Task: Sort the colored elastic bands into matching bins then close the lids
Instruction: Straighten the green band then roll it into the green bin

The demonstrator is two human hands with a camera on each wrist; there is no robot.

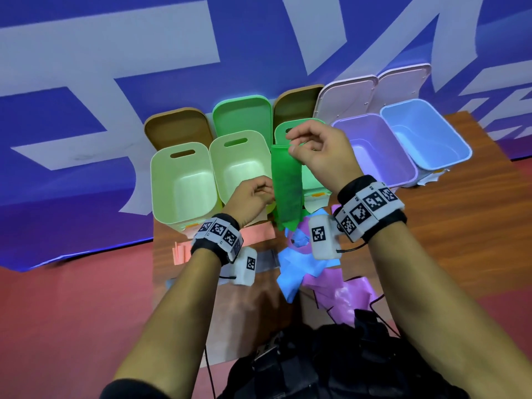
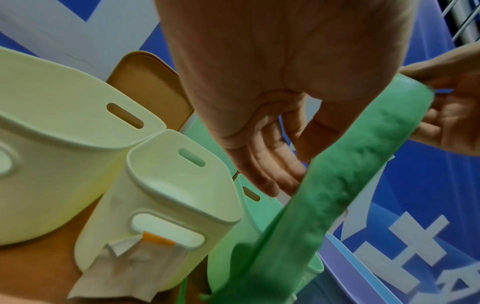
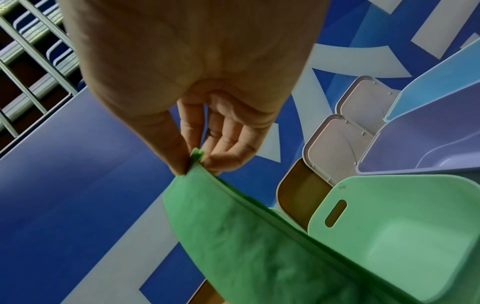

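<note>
Green elastic band (image 1: 286, 185), held taut above the far edge of the tabletop (image 1: 449, 226), in front of the mint-green bin (image 3: 405, 236). We pinch its upper end between thumb and fingertips of our right hand (image 1: 319, 152); our left hand (image 1: 252, 198) curls against its lower side edge. Blue bands (image 1: 293, 269) and pink bands (image 1: 342, 289) lie piled near the tabletop's near edge.

An exhibition-style hall: huge blue printed banner (image 1: 115, 67), red floor (image 1: 72, 312).
</note>
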